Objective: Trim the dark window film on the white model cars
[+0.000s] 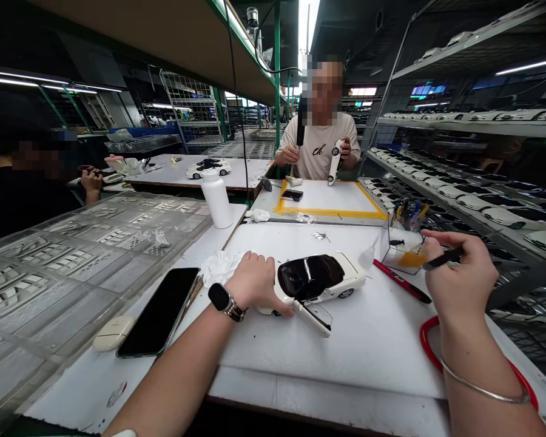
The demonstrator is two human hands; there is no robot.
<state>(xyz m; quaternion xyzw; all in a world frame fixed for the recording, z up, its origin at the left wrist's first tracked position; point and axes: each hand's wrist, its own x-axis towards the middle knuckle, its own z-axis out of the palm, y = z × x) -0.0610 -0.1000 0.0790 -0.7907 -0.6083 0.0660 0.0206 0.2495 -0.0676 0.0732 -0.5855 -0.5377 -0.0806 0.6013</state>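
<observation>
A white model car [346, 277] with a black roof stands on the white work surface [355, 340]. Its near-side door [316, 320] is swung wide open. My left hand [255, 280] is closed over the car's front end, the thumb near the door hinge. Raised to the right of the car, my right hand [461, 273] pinches a slim dark tool [442, 260], pointing left; its exact kind does not show. Just behind that tool is a clear box [403, 246] with pens and other tools in it. A red-and-black cutter knife [403, 282] lies between car and hand.
A phone [161, 312], an earbud case [113, 332] and a partitioned parts tray [95, 291] lie at left. A white bottle [217, 200] stands behind. Across the table a person [318, 142] holds another model car [334, 162]. Racks of white cars [473, 194] line the right.
</observation>
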